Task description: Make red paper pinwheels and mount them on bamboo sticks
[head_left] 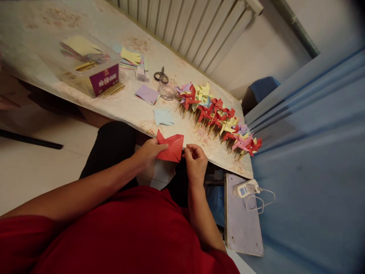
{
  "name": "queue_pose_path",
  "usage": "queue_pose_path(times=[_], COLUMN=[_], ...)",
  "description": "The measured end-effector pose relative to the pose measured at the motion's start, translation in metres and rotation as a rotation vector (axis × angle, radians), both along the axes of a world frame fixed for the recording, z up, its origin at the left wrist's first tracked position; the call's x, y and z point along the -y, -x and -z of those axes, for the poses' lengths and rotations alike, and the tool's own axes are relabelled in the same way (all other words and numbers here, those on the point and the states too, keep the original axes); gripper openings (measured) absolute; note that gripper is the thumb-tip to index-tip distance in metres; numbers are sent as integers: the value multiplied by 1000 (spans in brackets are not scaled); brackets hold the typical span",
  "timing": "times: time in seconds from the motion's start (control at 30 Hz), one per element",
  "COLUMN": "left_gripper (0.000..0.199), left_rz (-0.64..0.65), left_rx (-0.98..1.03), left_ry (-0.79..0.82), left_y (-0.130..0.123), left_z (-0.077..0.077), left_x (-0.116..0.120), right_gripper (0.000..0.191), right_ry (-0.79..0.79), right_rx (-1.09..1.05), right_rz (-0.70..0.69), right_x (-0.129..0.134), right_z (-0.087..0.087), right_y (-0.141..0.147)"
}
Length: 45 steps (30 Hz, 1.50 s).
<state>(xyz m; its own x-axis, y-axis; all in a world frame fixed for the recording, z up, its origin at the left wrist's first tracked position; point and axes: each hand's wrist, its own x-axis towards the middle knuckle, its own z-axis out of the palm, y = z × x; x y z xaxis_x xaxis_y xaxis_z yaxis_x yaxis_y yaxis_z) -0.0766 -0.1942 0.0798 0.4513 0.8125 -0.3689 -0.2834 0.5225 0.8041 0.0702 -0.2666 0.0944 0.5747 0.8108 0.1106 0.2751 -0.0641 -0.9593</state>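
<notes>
My left hand (151,149) holds a red paper piece (172,147) by its left side, the thumb lying on top. The paper has cut, pointed corners and is over my lap at the table's front edge. Just right of the paper, my right hand (195,159) is closed in a pinch of thumb and index finger; what sits between the fingertips is too small to make out. A light blue cut paper (163,117) lies on the table beyond the red one, with a stack of purple sheets (147,93) behind it.
Finished paper pinwheels (217,118) on sticks line the right of the table (128,110). Scissors (161,76) and a clear dish (167,92) stand behind. A clear box (82,80) with paper and sticks is at left. A small stool (243,228) bears a white power strip (245,188).
</notes>
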Motion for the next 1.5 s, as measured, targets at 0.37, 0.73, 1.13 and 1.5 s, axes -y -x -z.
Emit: queue_pose_path(times=[0.37,0.73,1.13,1.5], left_gripper=[21,18,14,14], left_rz=[24,54,115,80], left_rx=[22,61,22,-38], left_ry=[28,50,-87,-117], left_y=[2,2,2,-2], left_z=[-6,-10,-9,-8], left_x=[-1,4,9,12], right_gripper=[17,15,22,20], right_ry=[79,111,150,181], right_rx=[27,-87,-176,-327], right_rz=[-190,-325,-340,-195], right_x=[10,12,7,1], right_z=[16,9,9,10], right_y=[-6,-1,8,19])
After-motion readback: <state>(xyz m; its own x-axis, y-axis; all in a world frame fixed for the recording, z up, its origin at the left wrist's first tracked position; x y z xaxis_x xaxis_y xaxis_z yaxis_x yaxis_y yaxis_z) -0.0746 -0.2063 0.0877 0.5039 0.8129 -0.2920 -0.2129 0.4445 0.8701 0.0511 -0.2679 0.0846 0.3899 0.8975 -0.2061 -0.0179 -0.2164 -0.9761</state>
